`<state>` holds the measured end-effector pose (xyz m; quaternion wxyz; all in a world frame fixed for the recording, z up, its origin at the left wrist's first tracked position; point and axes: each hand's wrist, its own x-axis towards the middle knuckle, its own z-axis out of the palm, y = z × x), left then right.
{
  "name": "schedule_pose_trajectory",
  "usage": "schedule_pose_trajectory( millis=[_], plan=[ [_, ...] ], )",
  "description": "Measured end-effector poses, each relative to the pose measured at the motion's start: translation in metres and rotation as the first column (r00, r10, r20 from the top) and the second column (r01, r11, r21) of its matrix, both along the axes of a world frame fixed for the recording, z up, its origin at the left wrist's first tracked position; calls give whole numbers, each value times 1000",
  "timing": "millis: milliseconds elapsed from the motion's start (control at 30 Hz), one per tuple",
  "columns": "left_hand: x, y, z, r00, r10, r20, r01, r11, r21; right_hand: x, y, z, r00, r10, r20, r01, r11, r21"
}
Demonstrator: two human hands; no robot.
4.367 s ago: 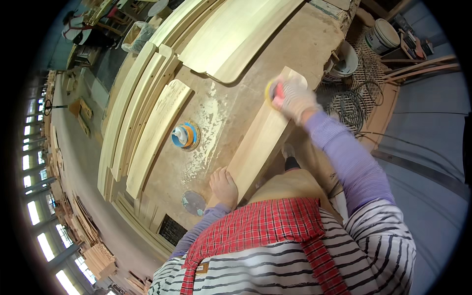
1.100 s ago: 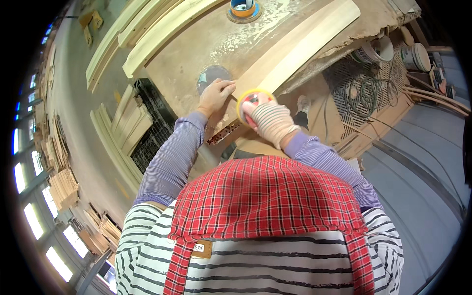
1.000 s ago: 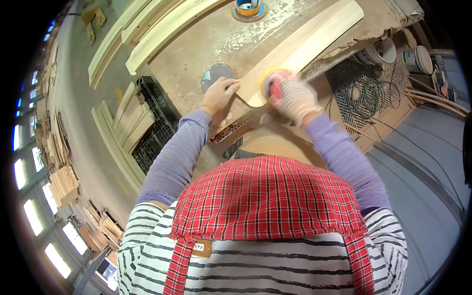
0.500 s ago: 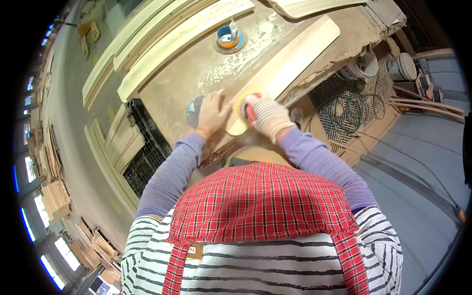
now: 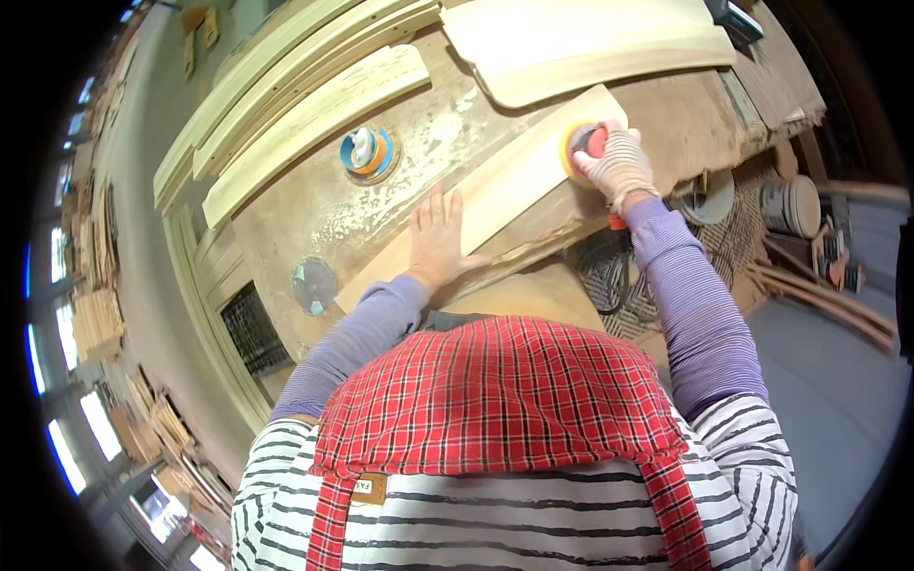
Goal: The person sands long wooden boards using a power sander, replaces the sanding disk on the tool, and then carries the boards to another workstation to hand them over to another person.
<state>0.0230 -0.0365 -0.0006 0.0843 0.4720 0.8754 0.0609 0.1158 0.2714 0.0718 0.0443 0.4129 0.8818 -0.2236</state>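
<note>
A long pale wooden board [image 5: 500, 205] lies slantwise on the worktable. My bare left hand [image 5: 438, 238] rests flat on its nearer part, fingers spread. My right hand [image 5: 619, 167], in a light striped glove, is wrapped round a red and black sander [image 5: 592, 143] with a yellow pad. The sander sits on the board near its far right end, and the glove covers part of its body. A dark cable hangs below my right wrist. Left of the board's near end, a grey round disc [image 5: 314, 285] lies on the worktable [image 5: 295, 228].
Blue and orange rings [image 5: 369, 155] holding something white stand beyond the board. Curved wooden pieces [image 5: 324, 124] are stacked at the far left, and wide panels [image 5: 590, 48] lie at the back. Right of the table's rough edge are buckets [image 5: 790, 206] and wooden strips [image 5: 828, 305].
My right hand has carried the sander from the board's near end to its far right end. My left hand has moved from beside the disc onto the board and lies flatter.
</note>
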Motion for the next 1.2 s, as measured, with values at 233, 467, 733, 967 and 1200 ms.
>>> schedule_pose_trajectory(
  millis=[233, 467, 733, 967, 1200],
  plan=[
    [3, 8, 23, 994, 67, 82, -54, 986, -158, 23, 137, -14, 976, 102, -191, -104, 995, 2],
    [10, 1, 63, 954, -7, 299, 44, 992, -119, 86, 220, -11, 979, 42, -199, -30, 998, 61],
    [11, 23, 78, 999, 52, 11, -53, 986, 160, 68, 228, -33, 956, 130, -265, -122, 991, 48],
    [32, 29, 67, 988, 122, -94, -78, 922, 379, 22, 153, 30, 741, 671, -18, -497, 567, 656],
    [23, 26, 67, 983, 145, -115, -69, 863, 501, -38, 64, -11, 361, 919, -156, -817, 392, 423]
  ],
)
